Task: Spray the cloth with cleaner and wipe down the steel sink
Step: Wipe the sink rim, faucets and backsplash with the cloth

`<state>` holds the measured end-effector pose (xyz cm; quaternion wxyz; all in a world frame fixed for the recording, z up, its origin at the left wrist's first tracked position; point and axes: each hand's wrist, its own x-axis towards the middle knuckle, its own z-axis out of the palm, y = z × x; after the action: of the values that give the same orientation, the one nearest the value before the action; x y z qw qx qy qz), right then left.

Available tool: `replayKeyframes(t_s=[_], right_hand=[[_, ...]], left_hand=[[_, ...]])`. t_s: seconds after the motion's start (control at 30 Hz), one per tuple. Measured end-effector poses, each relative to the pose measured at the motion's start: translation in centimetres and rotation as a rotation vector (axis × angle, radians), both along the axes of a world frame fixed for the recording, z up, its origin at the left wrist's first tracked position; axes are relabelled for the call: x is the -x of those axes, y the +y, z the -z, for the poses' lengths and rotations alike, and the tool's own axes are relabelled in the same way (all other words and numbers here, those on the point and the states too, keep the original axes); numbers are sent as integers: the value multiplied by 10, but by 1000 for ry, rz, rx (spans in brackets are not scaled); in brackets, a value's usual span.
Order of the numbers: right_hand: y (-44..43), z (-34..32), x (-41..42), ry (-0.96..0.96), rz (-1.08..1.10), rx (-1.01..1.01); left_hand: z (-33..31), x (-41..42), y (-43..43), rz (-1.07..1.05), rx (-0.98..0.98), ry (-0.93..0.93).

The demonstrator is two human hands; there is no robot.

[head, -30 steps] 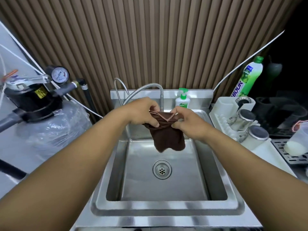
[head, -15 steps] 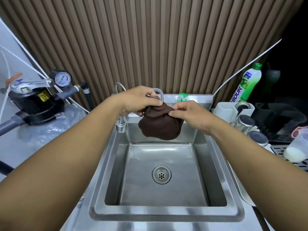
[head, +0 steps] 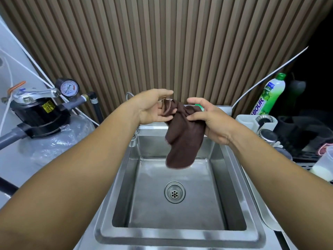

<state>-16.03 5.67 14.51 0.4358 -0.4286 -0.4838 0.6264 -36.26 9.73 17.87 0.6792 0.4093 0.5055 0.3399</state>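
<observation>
Backdrop: slatted brown wall (head: 162,42) behind the steel sink (head: 180,237).
Left hand (head: 153,109): fingers spread, a corner of the brown cloth (head: 182,139) lying across them.
Brown cloth: hangs above the sink basin.
Right hand (head: 209,121): pinching the cloth's bunched top.
Right of sink: green dish-soap bottle (head: 270,94).

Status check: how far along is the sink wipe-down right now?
Done: the cloth is picked up. In hand: it hangs bunched above the sink, pinched by the right hand, with its top edge lying across the open left hand. Left: I cannot tell whether it has been sprayed, since both hands are only on the cloth. It is not touching the steel, so wiping has not begun.
</observation>
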Motion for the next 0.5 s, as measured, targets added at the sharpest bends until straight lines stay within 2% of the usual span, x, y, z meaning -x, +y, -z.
replayKeyframes(t_s=[0.07,0.17,0.3,0.43,0.5], right_hand=[[4,-2,0,56,15,-13],[8,3,-1,-27,28,-16],[12,20,-7,-449,94,-117],[8,27,-8,-508,64,-129],[7,27,-8,-542,46,-118]], left_hand=[[6,-2,-1,42,-17,31],[16,-1,4,-76,-15,31],[10,3,7,-168,9,-87],[-7,3,-2,61,-122,-59],[-11,1,-4,193,-258,146]])
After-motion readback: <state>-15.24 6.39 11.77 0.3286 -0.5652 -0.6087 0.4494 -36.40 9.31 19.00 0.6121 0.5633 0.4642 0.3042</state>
